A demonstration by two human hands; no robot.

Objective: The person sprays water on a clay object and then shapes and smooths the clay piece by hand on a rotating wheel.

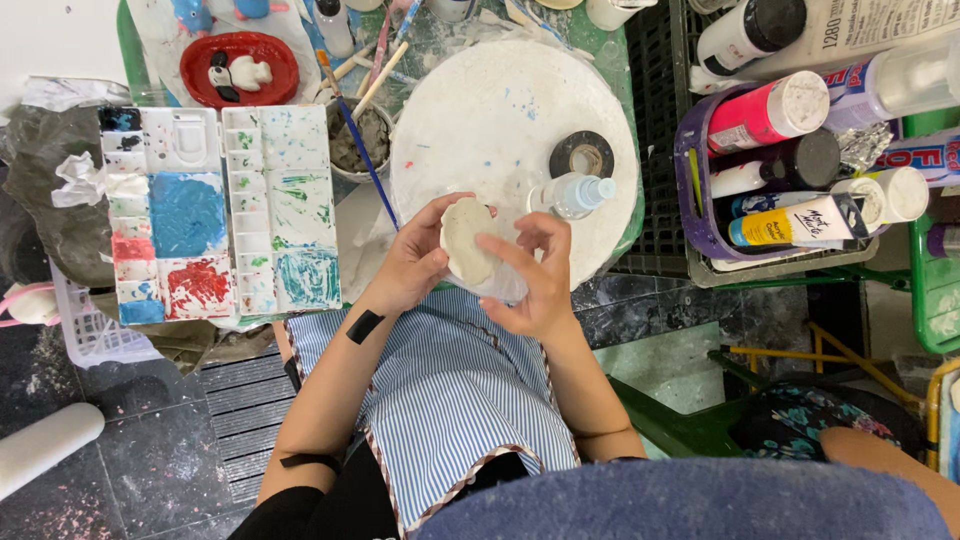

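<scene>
A flat, pale, off-white clay piece [464, 240] is held up over my lap, just in front of the table's near edge. My left hand [411, 266] grips it from the left, thumb on its upper edge. From the right, my right hand [536, 282] meets it, with thumb and fingertips touching its side. The piece has a small pink spot at its upper right. Below the hands lies my striped blue and white apron [450, 390].
A round white board [500, 100] carries a black tape roll [582, 155] and a small clear spray bottle [575, 193]. To the left are a paint palette [222, 210], a cup of brushes [358, 140] and a red dish [240, 68]. A purple basket [690, 180] of paint bottles stands right.
</scene>
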